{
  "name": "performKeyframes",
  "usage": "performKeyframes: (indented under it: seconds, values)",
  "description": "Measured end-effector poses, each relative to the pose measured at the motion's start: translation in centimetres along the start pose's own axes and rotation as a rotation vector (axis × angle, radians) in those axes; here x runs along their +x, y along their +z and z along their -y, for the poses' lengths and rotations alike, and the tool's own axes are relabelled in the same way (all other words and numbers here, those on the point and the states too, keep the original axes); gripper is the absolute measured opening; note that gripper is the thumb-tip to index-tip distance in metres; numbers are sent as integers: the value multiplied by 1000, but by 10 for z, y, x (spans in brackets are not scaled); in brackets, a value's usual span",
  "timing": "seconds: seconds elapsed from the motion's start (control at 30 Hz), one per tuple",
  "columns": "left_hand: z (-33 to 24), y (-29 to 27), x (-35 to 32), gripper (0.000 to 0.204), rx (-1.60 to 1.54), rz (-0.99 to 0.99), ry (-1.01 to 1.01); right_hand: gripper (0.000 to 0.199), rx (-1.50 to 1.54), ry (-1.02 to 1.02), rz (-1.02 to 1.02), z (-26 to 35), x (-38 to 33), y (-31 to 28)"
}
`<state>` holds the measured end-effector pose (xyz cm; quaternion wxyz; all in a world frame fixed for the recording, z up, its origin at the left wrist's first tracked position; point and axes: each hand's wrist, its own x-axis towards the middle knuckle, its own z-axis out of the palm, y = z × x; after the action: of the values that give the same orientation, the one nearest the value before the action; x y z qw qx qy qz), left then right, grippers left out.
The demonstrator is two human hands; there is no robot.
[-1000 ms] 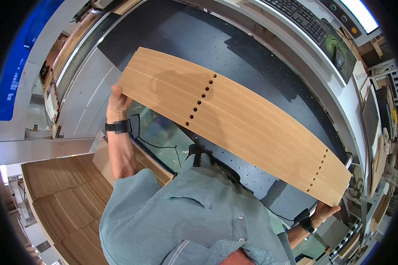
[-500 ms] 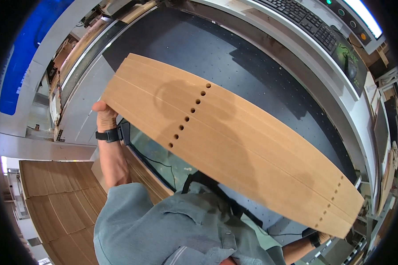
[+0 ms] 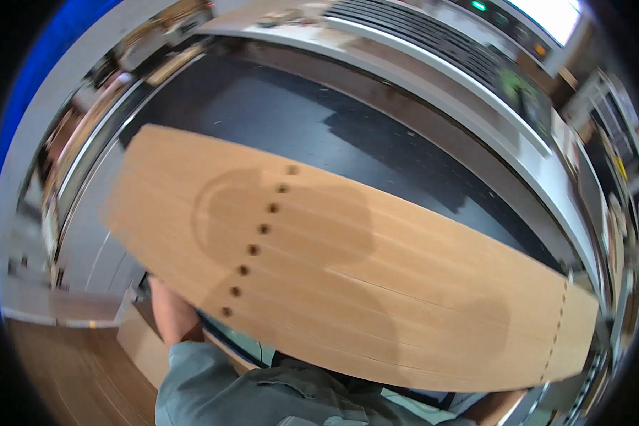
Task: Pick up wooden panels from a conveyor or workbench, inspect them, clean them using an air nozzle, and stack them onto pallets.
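A long light-brown wooden panel [image 3: 376,284] fills the middle of the view, slanting from upper left down to lower right. A row of several drilled holes crosses it near its left end, and a row of finer holes runs near its right end. My left forearm [image 3: 169,312] rises from my grey sleeve and goes under the panel's lower left edge, which hides the hand. A bit of my right forearm [image 3: 493,407] shows beneath the panel's lower right edge; that hand is hidden too. The panel is carried above a black machine bed [image 3: 263,113].
A grey machine frame with a keyboard and lit buttons [image 3: 440,50] curves along the top right. Metal rails [image 3: 85,177] border the bed on the left. Wooden sheets [image 3: 64,369] and a cardboard box [image 3: 142,348] lie at the lower left.
The panel has come nearer to the camera and lower, now covering both hands and the left wristwatch. The view has swung and is blurred.
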<state>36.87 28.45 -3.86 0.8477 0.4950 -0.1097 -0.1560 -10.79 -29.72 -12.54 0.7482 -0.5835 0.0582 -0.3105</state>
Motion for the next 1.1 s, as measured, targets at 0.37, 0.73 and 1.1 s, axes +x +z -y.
performKeyframes:
  seconds: [0.37, 0.73, 1.1]
  values:
    - [108, 214, -9, 104, -86, 473, -534, 115, -225, -174, -600, 150, -273, 42]
    - [93, 165, -76, 102, -35, 322, -619, 116, -137, -182, -511, 125, -191, 17]
    - [58, 99, -91, 99, 154, 283, -902, 117, -80, -143, -677, 121, -222, 79]
